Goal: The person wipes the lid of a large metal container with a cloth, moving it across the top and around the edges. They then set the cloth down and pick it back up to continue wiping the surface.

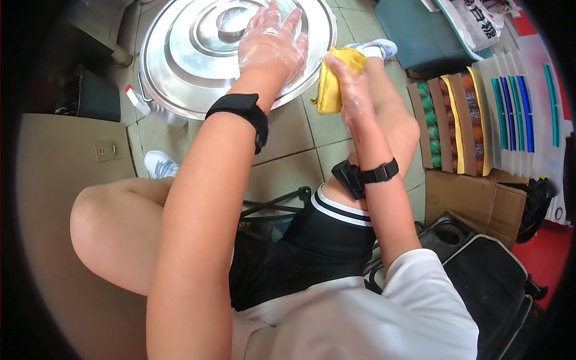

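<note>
My left hand [273,48], in a clear plastic glove, lies over the round metal lid [186,78] with its fingers spread near the middle. The lid is shiny, with stepped rings and a raised round centre [233,21]. My right hand [355,90], gloved the same way, is closed around a folded yellow cloth [329,87]. It is held beside the lid's right edge, apart from it, above my leg. What the lid rests on is mostly hidden beneath it.
A white spray bottle [138,101] with a red tip stands left of the lid. At right are a teal bin [414,36], cardboard-divided goods [444,123], a cardboard box [468,201] and a black bag [486,282]. A brown cabinet [66,180] borders the left.
</note>
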Demonstrator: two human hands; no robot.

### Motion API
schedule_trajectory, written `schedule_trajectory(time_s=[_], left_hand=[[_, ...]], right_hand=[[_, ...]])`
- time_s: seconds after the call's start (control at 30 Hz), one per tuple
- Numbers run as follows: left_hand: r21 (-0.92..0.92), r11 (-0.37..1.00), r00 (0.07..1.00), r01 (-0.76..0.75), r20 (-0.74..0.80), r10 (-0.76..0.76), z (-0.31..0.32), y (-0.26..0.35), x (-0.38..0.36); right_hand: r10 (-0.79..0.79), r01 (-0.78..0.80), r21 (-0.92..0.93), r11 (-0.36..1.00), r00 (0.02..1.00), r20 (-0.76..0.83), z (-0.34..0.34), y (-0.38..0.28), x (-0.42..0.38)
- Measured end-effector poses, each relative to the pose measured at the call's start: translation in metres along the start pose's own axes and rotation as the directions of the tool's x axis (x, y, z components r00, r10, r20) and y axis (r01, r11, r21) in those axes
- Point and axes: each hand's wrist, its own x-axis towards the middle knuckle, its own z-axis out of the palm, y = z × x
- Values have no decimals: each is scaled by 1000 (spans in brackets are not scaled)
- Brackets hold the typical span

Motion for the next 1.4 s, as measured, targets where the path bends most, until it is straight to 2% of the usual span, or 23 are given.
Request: schedule_trajectory(time_s=[0.07, 0.13, 0.2, 0.3, 0.33, 0.4, 0.53, 0.63, 0.7, 0.77, 0.93, 1.07, 1.13, 1.27, 1.3, 1.33, 1.4], left_hand=[[-44, 999, 1000, -1, -4, 1, -2, 0, -2], [11, 1000, 1000, -26, 6, 26, 6, -4, 5], [50, 998, 1000, -30, 0, 30, 11, -6, 9], [88, 996, 1000, -28, 6, 28, 14, -6, 12], [88, 996, 1000, -21, 20, 19, 13, -5, 13], [73, 997, 1000, -16, 16, 15, 15, -5, 14], [-10, 1000, 998, 20, 52, -19, -2, 0, 4], [62, 998, 1000, -11, 21, 10, 10, -3, 13], [96, 995, 999, -33, 22, 31, 14, -5, 14], [131, 990, 999, -52, 23, 49, 14, -6, 14], [59, 998, 1000, -1, 25, 0, 14, -4, 15], [24, 1000, 1000, -19, -20, 19, 18, -5, 14], [3, 1000, 1000, 4, -14, -4, 16, -5, 14], [30, 999, 1000, 14, -6, -14, 12, -4, 12], [15, 1000, 999, 23, 26, -24, 9, -3, 12], [1, 999, 998, 33, 59, -33, 8, -3, 13], [28, 1000, 1000, 11, 26, -12, 16, -6, 15]], right_hand=[[-21, 21, -24, 1000, 1000, -3, -4, 5, 11], [-60, 62, -41, 997, 996, 61, -9, 6, 31], [-44, 46, -26, 999, 995, 94, -10, 0, 49], [59, -57, -32, 998, 997, 47, -7, -7, 60], [58, -56, -35, 998, 997, 47, -8, -5, 59], [48, -51, 80, 995, 998, 42, -9, -1, 49], [43, -43, 90, 995, 999, 0, -4, 2, 10], [68, -67, 28, 997, 997, -39, -3, 4, 1], [-23, 25, -30, 999, 999, 46, -9, 4, 11], [-21, 23, -24, 999, 997, 72, -12, 0, 23], [48, -45, -45, 998, 997, 64, -13, -8, 53], [40, -37, -74, 997, 999, 32, -13, -2, 47], [-51, 56, -68, 996, 996, 73, -12, 1, 29], [-102, 110, -135, 985, 993, 64, -7, 6, 7], [-116, 134, -212, 968, 989, 96, -11, 5, 12], [-117, 135, -211, 968, 989, 94, -15, 5, 20], [-112, 142, -271, 952, 986, 121, -20, 5, 40]])
